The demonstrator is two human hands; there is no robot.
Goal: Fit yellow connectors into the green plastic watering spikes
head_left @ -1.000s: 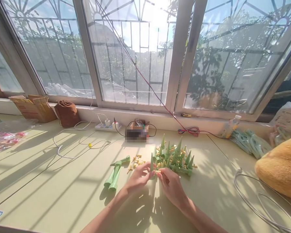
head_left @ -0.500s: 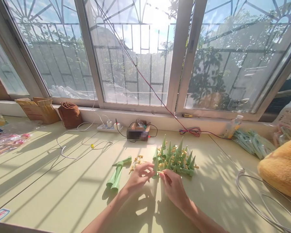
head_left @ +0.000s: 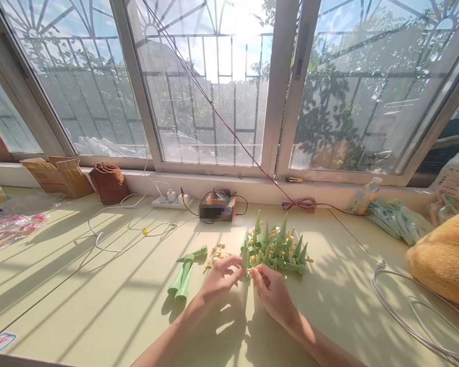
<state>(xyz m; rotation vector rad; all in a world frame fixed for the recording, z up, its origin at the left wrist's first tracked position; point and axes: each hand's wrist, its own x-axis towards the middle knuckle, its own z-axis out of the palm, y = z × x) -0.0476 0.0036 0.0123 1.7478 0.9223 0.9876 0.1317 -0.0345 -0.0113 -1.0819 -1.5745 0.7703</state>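
Note:
My left hand (head_left: 221, 280) pinches a green cone-shaped plastic spike (head_left: 245, 259), holding it upright just above the table. My right hand (head_left: 272, 293) is closed beside it, its fingertips pinched at the spike's base on something too small to name. Right behind the hands stands a cluster of upright green spikes (head_left: 277, 247) with small yellow pieces among them. A few loose yellow pieces (head_left: 216, 253) lie to the left of the cluster. Two joined green spikes (head_left: 184, 275) lie flat on the table left of my left hand.
A pale green table (head_left: 80, 285) runs under sunlit windows. A power strip (head_left: 171, 200), white cables (head_left: 115, 229), a small box with wires (head_left: 216, 208), a brown pouch (head_left: 107, 182), cardboard boxes (head_left: 57, 174). At right: bagged green parts (head_left: 393, 219), an orange plush (head_left: 445, 257), a white cord (head_left: 413, 311).
The hands have stayed together on the same spike, with the right fingers shifting slightly at its base. The view has moved a little.

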